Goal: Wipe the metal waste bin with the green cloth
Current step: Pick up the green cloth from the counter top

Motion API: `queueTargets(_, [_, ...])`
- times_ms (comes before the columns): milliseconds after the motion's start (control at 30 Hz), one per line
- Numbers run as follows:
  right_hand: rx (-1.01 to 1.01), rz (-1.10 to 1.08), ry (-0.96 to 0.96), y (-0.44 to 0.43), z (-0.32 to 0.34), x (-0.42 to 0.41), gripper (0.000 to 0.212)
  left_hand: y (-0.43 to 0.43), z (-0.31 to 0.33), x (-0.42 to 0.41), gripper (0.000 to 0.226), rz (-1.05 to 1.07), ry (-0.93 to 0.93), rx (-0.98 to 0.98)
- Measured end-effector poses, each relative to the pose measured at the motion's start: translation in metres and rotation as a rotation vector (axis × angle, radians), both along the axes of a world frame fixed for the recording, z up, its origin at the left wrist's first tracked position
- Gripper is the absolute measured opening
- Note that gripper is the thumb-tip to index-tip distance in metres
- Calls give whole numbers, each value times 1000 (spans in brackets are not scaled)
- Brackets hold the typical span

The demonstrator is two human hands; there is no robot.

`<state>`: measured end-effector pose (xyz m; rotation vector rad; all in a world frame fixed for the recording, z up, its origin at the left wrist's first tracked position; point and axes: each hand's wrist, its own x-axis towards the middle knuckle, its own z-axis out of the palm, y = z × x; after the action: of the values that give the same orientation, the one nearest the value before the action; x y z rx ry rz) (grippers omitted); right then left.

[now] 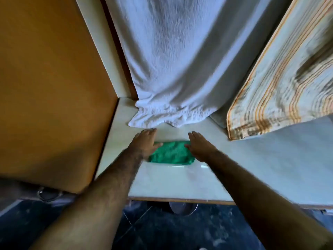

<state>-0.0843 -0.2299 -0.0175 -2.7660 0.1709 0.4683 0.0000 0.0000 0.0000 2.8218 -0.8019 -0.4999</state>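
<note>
Left hand (146, 141) flat, fingers spread, touching green cloth (171, 153) | right hand (198, 145) likewise, contact blurred

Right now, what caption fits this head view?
Both open hands, left and right, flank a folded green cloth on a pale counter.

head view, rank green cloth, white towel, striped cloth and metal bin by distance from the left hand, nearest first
1. green cloth, touching the left hand
2. white towel, just beyond the fingertips
3. metal bin, below the table edge
4. striped cloth, far right
</note>
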Motion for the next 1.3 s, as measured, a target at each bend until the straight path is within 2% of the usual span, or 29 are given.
queueTargets(67, [47, -47, 23, 1, -24, 4, 63, -2, -23, 4, 74, 31, 55, -15])
queueTargets(167, [53, -85, 41, 1, -50, 9, 68, -2, -51, 4, 71, 95, 116, -33])
queueTargets(267, [17, -111, -11, 4, -57, 17, 70, -7, -65, 3, 66, 118, 77, -63])
queueTargets(367, [19, -130, 1, 10, -57, 22, 55, -10, -69, 0, 53, 175, 52, -101])
queueTargets(467, [-4, -146, -11, 10, -48, 20, 35, -9, -62, -1, 35, 201, 106, -141])
queueTargets(600, [151, -189, 10, 7, -27, 8, 21, 6, -46, -6, 25, 303, 261, -366])
queueTargets(667, [210, -185, 28, 10, -12, -11, 24, 16, -31, -20, 24, 328, 413, -548])
queueTargets(767, [298, -159, 16, 16, 6, -34, 43, 25, -16, -37, 25, 388, 618, -777])
queueTargets(867, [297, -86, 17, 25, 22, -58, 36, 31, -11, -62, 27, 436, 680, -880])
queueTargets(933, [320, -97, 15, 28, 29, -79, 31, 32, -11, -85, 28, 477, 602, -958])
queueTargets(1067, [459, -125, 12, 36, 33, -121, 32, 33, -19, -132, 27, 647, 326, -1148])
queueTargets(1100, [499, -126, 7, 38, 34, -129, 34, 34, -22, -143, 26, 677, 251, -1125])
queueTargets(1200, [580, -117, 9, 47, 27, -160, 43, 45, -42, -195, 28, 776, -42, -846])
queueTargets(1300, [589, -131, 48, 66, 10, -194, 44, 58, -68, -259, 46, 824, -121, -669])
